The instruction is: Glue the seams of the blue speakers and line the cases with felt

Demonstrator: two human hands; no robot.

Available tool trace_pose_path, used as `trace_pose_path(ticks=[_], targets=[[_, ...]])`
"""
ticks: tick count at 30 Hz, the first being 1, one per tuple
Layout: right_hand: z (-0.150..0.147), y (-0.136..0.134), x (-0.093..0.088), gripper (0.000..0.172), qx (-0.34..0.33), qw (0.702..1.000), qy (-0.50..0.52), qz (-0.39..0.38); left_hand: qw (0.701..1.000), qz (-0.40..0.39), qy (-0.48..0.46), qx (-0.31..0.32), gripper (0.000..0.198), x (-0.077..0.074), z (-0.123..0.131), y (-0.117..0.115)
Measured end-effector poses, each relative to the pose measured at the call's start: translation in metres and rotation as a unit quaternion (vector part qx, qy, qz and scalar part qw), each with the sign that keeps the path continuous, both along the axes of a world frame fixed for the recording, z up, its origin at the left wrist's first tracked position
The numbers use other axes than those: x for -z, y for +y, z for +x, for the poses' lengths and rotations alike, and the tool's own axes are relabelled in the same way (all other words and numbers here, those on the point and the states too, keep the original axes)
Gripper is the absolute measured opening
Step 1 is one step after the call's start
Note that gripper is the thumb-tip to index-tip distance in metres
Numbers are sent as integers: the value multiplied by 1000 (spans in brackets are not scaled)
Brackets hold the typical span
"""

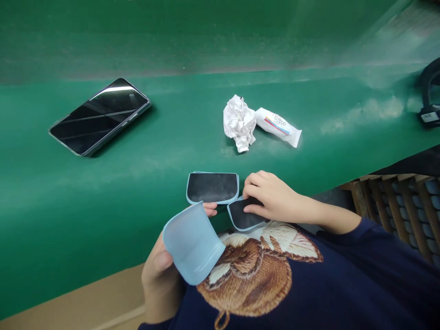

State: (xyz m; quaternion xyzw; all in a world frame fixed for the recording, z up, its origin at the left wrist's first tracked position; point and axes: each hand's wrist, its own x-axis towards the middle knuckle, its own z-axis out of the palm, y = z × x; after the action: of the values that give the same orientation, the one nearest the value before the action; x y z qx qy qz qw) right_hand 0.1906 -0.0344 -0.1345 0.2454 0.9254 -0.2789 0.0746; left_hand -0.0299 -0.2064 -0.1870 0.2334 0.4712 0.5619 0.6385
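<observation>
My left hand [160,263], near the table's front edge, is closed on a thin, curved light-blue panel [194,245] with rounded corners, tilted up in front of my shirt. Its thumb lies at the panel's left edge, and some fingertips show behind the panel. My right hand [273,197] has its fingers bent around the right end of a black-faced panel [242,216] with a light-blue rim. More blue edges show under that one, so it seems to be on a small stack. Just behind, another stack of black-faced panels [213,187] lies flat on the table.
A crumpled white paper [239,123] touches a white tube marked D7000 [277,126] farther back on the green table [165,119]. A phone [99,117] lies at the left. A black curved object [429,91] stands at the far right edge, above a slatted wooden rack [392,211].
</observation>
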Motion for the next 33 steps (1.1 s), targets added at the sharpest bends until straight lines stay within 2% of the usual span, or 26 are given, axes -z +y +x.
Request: trace_pose_path(ticks=[3,6,8,11,13,15,19,23,28,33], targets=[[2,-5,1,27,11,999,18,39,1000,7,18,-7,84,0,0,1],[10,-8,0,33,9,991,109,82,999,32,41,0,79,-1,0,4],[18,-9,-2,27,-26,975,188,115,998,45,47,8,78,-2,-1,5],[31,-10,-2,19,-126,942,257,176,998,46,50,14,78,-5,-2,7],[38,-11,1,22,-179,930,247,206,999,33,39,13,78,-8,-1,7],[42,-11,5,27,-202,929,213,225,1000,13,13,16,77,-12,2,4],[46,-14,12,28,-211,930,175,244,996,-44,-70,30,76,-19,9,-7],[46,-18,16,31,-220,927,173,248,988,-74,-134,31,73,-18,7,-14],[44,-20,17,33,-226,925,174,251,980,-89,-144,107,65,-12,-1,-8],[44,-23,19,33,-211,928,164,261,984,-65,-115,120,64,-15,1,1]])
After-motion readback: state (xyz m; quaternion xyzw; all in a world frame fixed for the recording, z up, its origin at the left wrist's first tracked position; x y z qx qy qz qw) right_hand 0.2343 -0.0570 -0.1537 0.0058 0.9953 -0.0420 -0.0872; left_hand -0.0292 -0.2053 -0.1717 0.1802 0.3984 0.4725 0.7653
